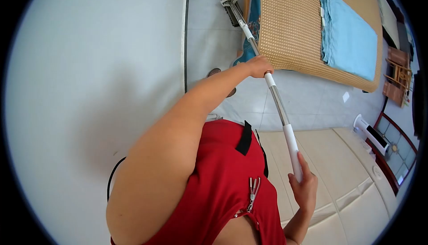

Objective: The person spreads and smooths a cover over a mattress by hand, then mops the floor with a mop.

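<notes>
A flat mop with a white and silver pole (278, 104) runs slantwise from upper left to lower right. Its dark rectangular head (228, 3) lies on the floor at the top. My left hand (260, 67) is closed around the middle of the pole, beside the corner of the bed. Lower right, my right hand (304, 185) holds the white end of the pole against its palm, with the index finger stretched along it and the thumb on the other side.
A bed with a woven mat (290, 26) carries a folded blue cloth (350, 35). A white wall (98, 67) stands close on the left. Cream padded furniture (330, 156) is below right, near a white upright appliance (371, 134) and wooden chairs (398, 78). Grey tiles (307, 98) cover the floor.
</notes>
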Demonstrator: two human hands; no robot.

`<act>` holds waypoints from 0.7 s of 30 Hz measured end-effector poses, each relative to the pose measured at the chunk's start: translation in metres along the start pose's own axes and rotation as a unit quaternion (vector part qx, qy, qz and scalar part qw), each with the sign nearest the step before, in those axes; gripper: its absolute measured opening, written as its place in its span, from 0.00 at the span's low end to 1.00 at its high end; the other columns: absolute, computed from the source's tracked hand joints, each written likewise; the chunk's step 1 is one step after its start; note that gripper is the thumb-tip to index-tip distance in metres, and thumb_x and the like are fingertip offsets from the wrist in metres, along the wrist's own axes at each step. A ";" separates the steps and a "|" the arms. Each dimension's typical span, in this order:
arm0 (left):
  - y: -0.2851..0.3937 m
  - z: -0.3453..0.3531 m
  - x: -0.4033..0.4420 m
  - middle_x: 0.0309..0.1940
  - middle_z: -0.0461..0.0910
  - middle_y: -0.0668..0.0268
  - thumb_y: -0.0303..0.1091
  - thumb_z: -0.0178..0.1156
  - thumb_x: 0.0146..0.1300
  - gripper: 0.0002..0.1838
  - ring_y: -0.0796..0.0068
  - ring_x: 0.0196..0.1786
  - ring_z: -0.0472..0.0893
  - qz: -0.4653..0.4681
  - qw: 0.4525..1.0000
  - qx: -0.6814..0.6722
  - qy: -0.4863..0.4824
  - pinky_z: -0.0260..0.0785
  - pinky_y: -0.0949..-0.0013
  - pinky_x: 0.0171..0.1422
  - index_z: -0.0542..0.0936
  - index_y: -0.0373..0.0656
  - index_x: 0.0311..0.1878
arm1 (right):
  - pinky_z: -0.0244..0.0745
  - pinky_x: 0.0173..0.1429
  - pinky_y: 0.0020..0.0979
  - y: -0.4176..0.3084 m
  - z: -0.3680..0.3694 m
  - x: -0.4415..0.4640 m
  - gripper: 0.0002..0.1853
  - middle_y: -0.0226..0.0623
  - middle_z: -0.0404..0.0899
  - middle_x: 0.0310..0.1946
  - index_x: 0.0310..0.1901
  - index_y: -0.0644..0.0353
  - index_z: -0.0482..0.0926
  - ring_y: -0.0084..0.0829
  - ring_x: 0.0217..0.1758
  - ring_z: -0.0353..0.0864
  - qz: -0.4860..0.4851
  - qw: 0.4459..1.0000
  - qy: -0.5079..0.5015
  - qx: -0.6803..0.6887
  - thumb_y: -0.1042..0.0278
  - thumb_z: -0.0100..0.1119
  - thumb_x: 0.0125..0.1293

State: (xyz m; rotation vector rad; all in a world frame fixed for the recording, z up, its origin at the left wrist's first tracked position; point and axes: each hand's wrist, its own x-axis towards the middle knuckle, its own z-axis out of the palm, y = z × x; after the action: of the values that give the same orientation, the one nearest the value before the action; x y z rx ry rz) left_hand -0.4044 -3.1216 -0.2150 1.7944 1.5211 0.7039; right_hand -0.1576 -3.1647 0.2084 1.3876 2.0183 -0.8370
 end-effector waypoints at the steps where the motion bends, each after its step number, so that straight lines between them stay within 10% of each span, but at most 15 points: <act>1: -0.004 0.003 0.004 0.37 0.84 0.70 0.33 0.66 0.54 0.09 0.64 0.48 0.80 -0.002 1.000 -0.002 0.010 0.67 0.58 0.58 0.84 0.55 0.39 | 0.75 0.36 0.43 -0.004 -0.002 0.000 0.36 0.51 0.81 0.32 0.67 0.51 0.71 0.51 0.32 0.82 -0.011 0.999 0.039 -0.020 0.80 0.65 0.54; 7: -0.005 -0.019 0.015 0.34 0.83 0.71 0.33 0.70 0.49 0.10 0.64 0.46 0.79 -0.038 0.999 -0.004 0.012 0.66 0.59 0.58 0.84 0.55 0.36 | 0.73 0.31 0.40 -0.005 0.005 -0.008 0.32 0.40 0.77 0.29 0.61 0.51 0.78 0.43 0.28 0.79 -0.068 0.971 0.214 -0.077 0.80 0.70 0.51; 17: 0.056 -0.004 -0.021 0.26 0.82 0.67 0.33 0.69 0.45 0.06 0.60 0.37 0.81 -0.039 0.994 -0.080 0.063 0.70 0.56 0.48 0.84 0.54 0.29 | 0.72 0.26 0.38 0.010 -0.070 -0.036 0.29 0.38 0.78 0.25 0.50 0.53 0.84 0.38 0.23 0.78 -0.109 0.955 0.191 -0.199 0.71 0.78 0.40; 21: 0.087 0.019 -0.056 0.23 0.81 0.65 0.36 0.67 0.48 0.04 0.57 0.33 0.82 -0.035 0.995 -0.091 0.003 0.71 0.53 0.42 0.82 0.53 0.28 | 0.75 0.34 0.37 0.010 -0.076 -0.059 0.30 0.44 0.82 0.29 0.49 0.59 0.84 0.41 0.28 0.80 -0.043 0.978 0.173 -0.104 0.84 0.74 0.38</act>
State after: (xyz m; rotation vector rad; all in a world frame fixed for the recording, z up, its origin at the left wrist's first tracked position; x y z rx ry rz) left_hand -0.3455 -3.1872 -0.1580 1.5976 1.4678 0.7881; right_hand -0.1362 -3.1407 0.3000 1.4065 2.3649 -0.4216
